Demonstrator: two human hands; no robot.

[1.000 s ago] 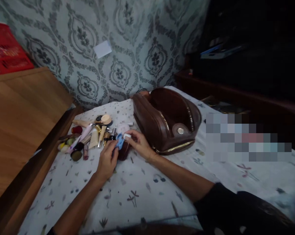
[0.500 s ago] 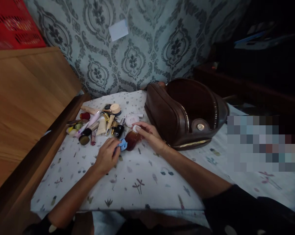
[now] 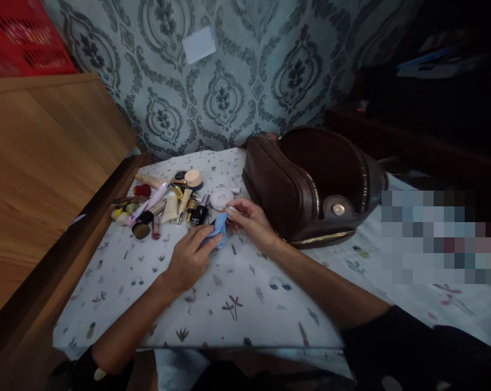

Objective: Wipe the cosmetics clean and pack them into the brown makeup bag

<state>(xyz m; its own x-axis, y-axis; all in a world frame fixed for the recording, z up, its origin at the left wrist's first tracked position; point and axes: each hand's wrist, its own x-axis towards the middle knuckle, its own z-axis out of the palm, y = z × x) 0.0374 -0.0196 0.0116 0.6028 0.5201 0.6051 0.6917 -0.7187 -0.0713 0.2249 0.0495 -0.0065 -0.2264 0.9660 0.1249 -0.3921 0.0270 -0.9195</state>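
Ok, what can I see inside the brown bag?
The open bag shows only its dark brown inner wall; the bottom is hidden, so anything lying there cannot be seen.

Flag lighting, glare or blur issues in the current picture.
Head view: dim overall, right background nearly black; head view: small highlight on the metal snap of the brown bag; head view: pale item in right hand too soft to identify.

White printed cloth (image 3: 245, 320): cosmetics (image 3: 170, 209) clustered, open brown bag (image 3: 270, 190) beside.
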